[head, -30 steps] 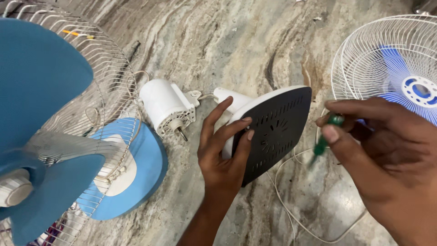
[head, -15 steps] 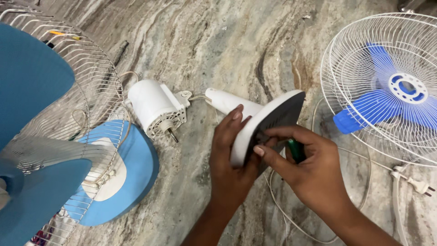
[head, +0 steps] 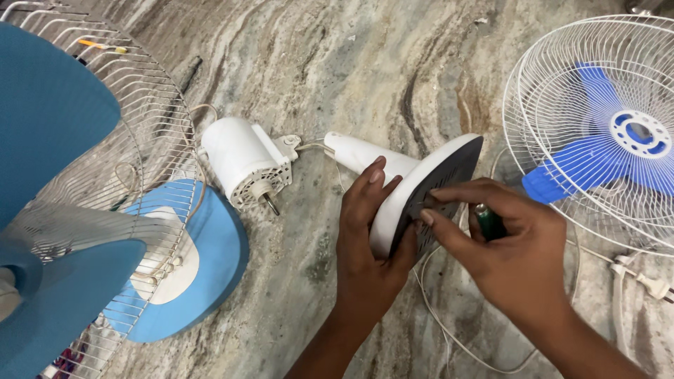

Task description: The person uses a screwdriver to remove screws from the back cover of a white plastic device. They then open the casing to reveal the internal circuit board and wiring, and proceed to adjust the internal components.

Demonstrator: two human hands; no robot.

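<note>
The white round plastic fan base (head: pixel 411 189), tipped on edge, sits between both hands: left hand (head: pixel 368 242) grips its rim, right hand (head: pixel 505 245) clasps a green-handled tool (head: pixel 488 221), probably a screwdriver.

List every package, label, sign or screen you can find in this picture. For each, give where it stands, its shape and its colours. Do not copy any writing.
None in view: no package, label, sign or screen shows.
The left hand grips a plain white fan base with a dark underside; the right hand holds a green-handled tool against it.
The white motor bears no visible sticker.
</note>
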